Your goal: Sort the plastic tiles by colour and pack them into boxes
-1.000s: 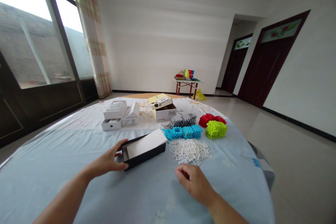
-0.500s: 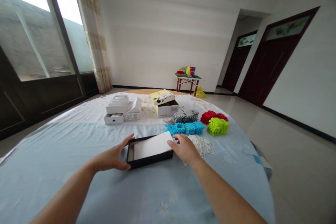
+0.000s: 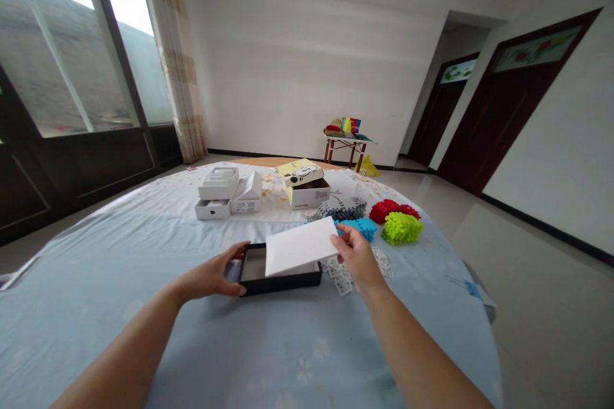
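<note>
My left hand [image 3: 217, 276] grips the left end of a shallow black box [image 3: 283, 282], thumb at the near corner and fingers at the far one. The box lies on the blue tablecloth with its top open; its inside looks grey at the left end. My right hand [image 3: 355, 257] is closed on the right end of a flat white rectangular piece [image 3: 301, 246], either a card or a thin tray. That piece is tilted, its right end raised above the box and its left end low over the opening. White cut-out cards [image 3: 341, 278] lie partly hidden behind my right hand.
Blue interlocking pieces [image 3: 367, 229] lie beyond my right hand, near grey [image 3: 338, 209], red [image 3: 381, 211] and green [image 3: 401, 229] ones. A yellow-lidded box [image 3: 311, 197] stands farther back. White boxes [image 3: 213, 209] sit at the back left. The round table's edge curves along the right.
My right hand has lifted the white piece up and to the right, partly out of the black box. My left hand still holds the box. The camera view has shifted slightly.
</note>
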Demonstrator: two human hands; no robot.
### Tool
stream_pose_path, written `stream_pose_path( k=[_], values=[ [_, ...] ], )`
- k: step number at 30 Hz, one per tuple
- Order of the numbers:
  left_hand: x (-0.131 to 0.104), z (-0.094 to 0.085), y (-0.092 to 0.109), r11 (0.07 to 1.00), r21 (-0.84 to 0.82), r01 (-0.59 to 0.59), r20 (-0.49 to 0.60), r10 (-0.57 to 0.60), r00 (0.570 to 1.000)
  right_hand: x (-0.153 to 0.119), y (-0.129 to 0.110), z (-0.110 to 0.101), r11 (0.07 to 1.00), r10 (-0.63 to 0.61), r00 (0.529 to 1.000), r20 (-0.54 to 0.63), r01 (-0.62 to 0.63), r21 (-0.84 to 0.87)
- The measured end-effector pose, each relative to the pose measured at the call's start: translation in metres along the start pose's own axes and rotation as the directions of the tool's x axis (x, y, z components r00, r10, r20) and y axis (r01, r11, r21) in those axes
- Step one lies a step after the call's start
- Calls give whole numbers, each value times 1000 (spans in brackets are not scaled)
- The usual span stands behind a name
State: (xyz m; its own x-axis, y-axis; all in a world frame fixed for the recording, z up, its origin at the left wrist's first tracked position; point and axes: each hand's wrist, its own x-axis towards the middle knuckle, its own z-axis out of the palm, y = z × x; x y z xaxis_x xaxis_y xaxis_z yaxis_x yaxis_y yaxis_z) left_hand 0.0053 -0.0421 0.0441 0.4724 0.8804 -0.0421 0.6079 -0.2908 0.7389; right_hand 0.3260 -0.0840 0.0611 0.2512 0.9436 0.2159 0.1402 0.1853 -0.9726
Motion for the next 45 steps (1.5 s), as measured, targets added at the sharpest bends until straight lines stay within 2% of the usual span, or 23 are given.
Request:
stream_pose_path(
  k=[2,4,7,9,12,15,17,19,21,23,26,33,35,36,39,41,43,45],
  values=[
    [2,1,-3,999,-26,-19,-20,18,1000,-7,-7,-8,995,56,996,69,-62,79],
    [3,2,-6,997,-57,-45,-40,42,998,-18,-11,-12,987,105,975,197,-127,103],
    [4,3,-9,995,-90,-50,-51,45,998,-39,-7,-13,981,165,915,368,-191,33],
    [5,3,-11,995,-94,-35,-45,31,998,-51,1,-11,981,193,892,408,-186,-57],
    [5,3,-12,995,-101,-21,-41,17,999,-63,10,-10,963,170,881,441,-53,-265],
    [5,3,-11,994,-113,-7,-36,3,999,-65,9,-13,857,81,888,454,171,-487],
    [5,3,-10,993,-116,-5,-32,1,999,-64,4,-14,781,-4,912,411,259,-568],
    [5,4,-8,994,-112,-10,-35,6,999,-63,1,-10,742,-100,907,408,341,-577],
    [5,4,-6,995,-103,-15,-42,11,999,-64,1,-4,710,-193,857,478,458,-535],
    [5,5,-5,996,-89,-10,-48,6,999,-66,5,2,671,-258,779,572,570,-474],
    [5,6,-3,998,-67,0,-51,-4,999,-69,9,8,634,-286,681,674,662,-400],
    [7,8,-5,998,-44,-51,-52,48,997,-75,-2,4,689,-218,596,773,655,-311],
    [7,9,-2,998,-28,-50,-34,49,998,-72,-5,-1,723,-231,613,755,628,-289],
    [7,10,0,999,-18,-46,-24,46,999,-69,-6,-4,741,-247,651,717,604,-293],
    [4,12,8,999,19,-43,3,43,999,-55,-1,-17,791,-291,833,471,486,-371],
    [3,11,12,998,47,-41,14,40,999,-43,7,-29,816,-300,910,285,400,-417],
    [1,10,14,997,73,-36,22,34,999,-33,17,-40,829,-296,940,167,340,-444],
    [1,8,13,995,93,-28,35,25,999,-26,26,-48,825,-300,948,105,313,-471]
  ],
)
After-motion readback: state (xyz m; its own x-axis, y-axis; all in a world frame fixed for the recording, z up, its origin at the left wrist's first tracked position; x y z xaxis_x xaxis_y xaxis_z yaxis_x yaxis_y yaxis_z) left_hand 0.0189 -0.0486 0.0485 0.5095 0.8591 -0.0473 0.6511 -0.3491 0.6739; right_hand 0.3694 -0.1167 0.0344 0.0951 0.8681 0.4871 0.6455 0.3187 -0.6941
